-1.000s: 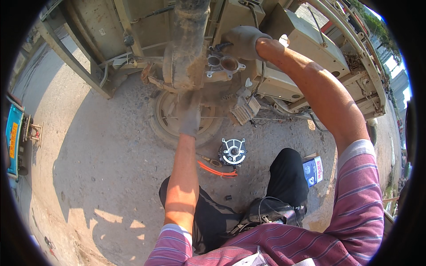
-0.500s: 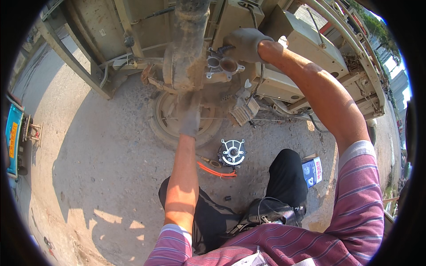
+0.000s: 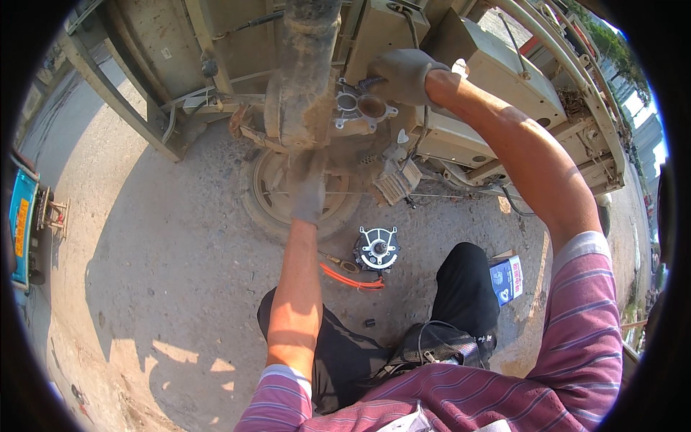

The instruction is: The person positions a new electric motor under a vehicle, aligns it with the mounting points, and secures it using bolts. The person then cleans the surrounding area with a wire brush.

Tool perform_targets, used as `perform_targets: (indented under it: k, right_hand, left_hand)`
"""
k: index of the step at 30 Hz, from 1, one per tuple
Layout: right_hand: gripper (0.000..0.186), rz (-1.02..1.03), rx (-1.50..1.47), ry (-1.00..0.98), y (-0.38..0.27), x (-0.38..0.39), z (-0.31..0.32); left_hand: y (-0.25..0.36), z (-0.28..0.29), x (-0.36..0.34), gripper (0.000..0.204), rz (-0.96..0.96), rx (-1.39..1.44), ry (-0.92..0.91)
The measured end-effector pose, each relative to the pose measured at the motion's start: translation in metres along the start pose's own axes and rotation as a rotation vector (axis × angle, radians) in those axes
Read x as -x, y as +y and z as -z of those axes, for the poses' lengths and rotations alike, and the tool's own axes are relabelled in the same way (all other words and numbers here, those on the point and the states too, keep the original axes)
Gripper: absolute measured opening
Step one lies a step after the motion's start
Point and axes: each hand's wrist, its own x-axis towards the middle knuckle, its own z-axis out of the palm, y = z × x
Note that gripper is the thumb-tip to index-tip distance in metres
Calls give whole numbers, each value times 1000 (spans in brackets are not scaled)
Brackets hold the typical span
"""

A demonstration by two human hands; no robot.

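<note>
We note as the work surface a pale, rough ground [image 3: 180, 237], partly in shadow, outdoors, beneath and beside a beige vehicle frame [image 3: 122, 93]. On it we locate 1 round motor [image 3: 378, 248] with a white bracket, 1 loop of orange cable [image 3: 356, 282] just beside it, 1 small black piece [image 3: 370, 322], and 1 blue-and-white box [image 3: 506, 279] near the person's right knee. A blue truck [image 3: 25, 216] stands well apart at far left; trees [image 3: 612, 43] line the upper right. The metal housing [image 3: 359, 109], with 2 round openings, sits against the right side of the dirty cylindrical tube [image 3: 308, 72]. The gloved right hand [image 3: 403, 75] is curled beside this housing, with a dark ribbed part [image 3: 370, 83] at its fingertips; we cannot tell whether its grip is closed on that part. The gloved left hand [image 3: 308, 196] reaches to the lower end of the tube, in front of a wheel [image 3: 344, 219]; its fingers are blurred and dark, so we cannot determine its grip. The arm and tube hide part of the wheel, and the tube's top is cut off.
</note>
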Motion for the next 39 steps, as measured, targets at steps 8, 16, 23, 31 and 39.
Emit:
perform_targets:
  k: [8, 16, 23, 31, 39]
  right_hand:
    - [40, -10, 35, -8, 3, 1, -2]
    - [40, -34, 25, -37, 4, 3, -2]
    - [40, -24, 5, -15, 6, 4, -3]
    - [40, -3, 36, -12, 2, 0, -2]
    - [42, -18, 66, -28, 2, 1, 0]
  left_hand:
    - [-5, 2, 1, 34, -10, 69, -19]
    - [2, 1, 2, 36, 6, 76, -24]
    - [-2, 1, 1, 36, 1, 85, -10]
    - [-5, 1, -1, 36, 10, 53, 4]
    - [-9, 1, -1, 34, 1, 113, 5]
